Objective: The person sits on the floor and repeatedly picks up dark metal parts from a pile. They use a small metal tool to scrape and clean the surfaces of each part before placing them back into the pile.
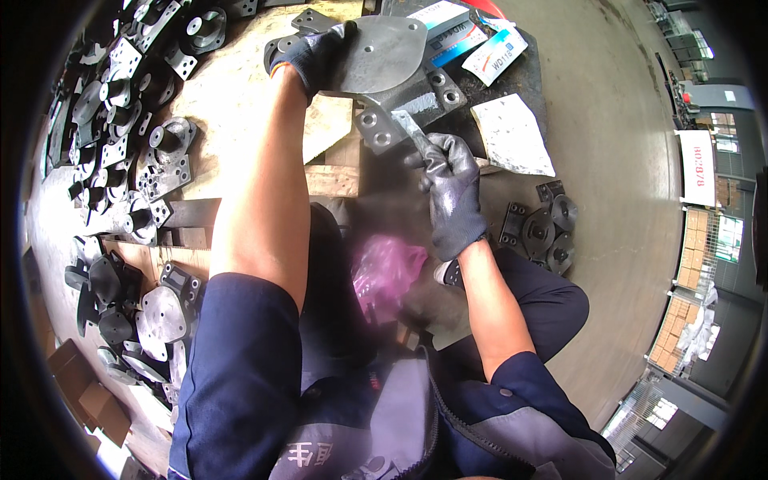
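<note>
My left hand (314,58), in a dark glove, grips the left edge of a grey rounded metal plate (382,50) with small holes, tilted up over the work surface. Below the plate sits a dark metal bracket (416,102) with bolt holes at its corners and a pale smear on its face. My right hand (450,180), gloved too, is closed round a narrow flat scraper (410,130) whose blade is coated pale grey. Its tip lies close to the bracket's lower edge; whether it touches I cannot tell.
Blue-and-white cartons (454,42) and a white sheet (513,134) lie right of the bracket. Many metal parts (120,104) crowd the wooden pallet at left. More parts (542,228) stand on the floor at right. A pink plastic bag (388,272) lies between my legs.
</note>
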The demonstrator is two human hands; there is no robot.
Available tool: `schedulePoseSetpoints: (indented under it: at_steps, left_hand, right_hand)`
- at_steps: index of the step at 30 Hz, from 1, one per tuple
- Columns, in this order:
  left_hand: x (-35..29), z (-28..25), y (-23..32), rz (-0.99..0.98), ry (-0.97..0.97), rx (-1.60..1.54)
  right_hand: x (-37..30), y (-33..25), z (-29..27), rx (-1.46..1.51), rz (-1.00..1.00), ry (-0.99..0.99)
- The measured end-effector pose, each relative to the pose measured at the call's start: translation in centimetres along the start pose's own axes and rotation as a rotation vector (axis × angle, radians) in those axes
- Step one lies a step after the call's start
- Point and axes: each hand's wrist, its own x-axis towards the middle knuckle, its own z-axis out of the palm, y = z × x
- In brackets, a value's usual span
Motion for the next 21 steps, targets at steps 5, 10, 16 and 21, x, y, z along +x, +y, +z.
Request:
schedulePoseSetpoints:
  at_steps: [5,10,16,21]
  left_hand:
    - [-0.5,-0.5,0.4,0.058,0.025,0.039]
    - [0.0,0.1,-0.3,0.041,0.042,0.096]
    - [-0.6,-0.7,0.3,0.100,0.071,0.084]
    - [-0.1,-0.3,-0.1,0.079,0.045,0.127]
  right_hand:
    - [0.3,-0.2,0.2,-0.079,0.008,0.031]
    - [0.6,-0.5,0.4,0.031,0.046,0.072]
    - [1.4,-1.2,-0.6,0.068,0.074,0.120]
    - [1.1,-1.7,-1.7,0.052,-0.080,0.116]
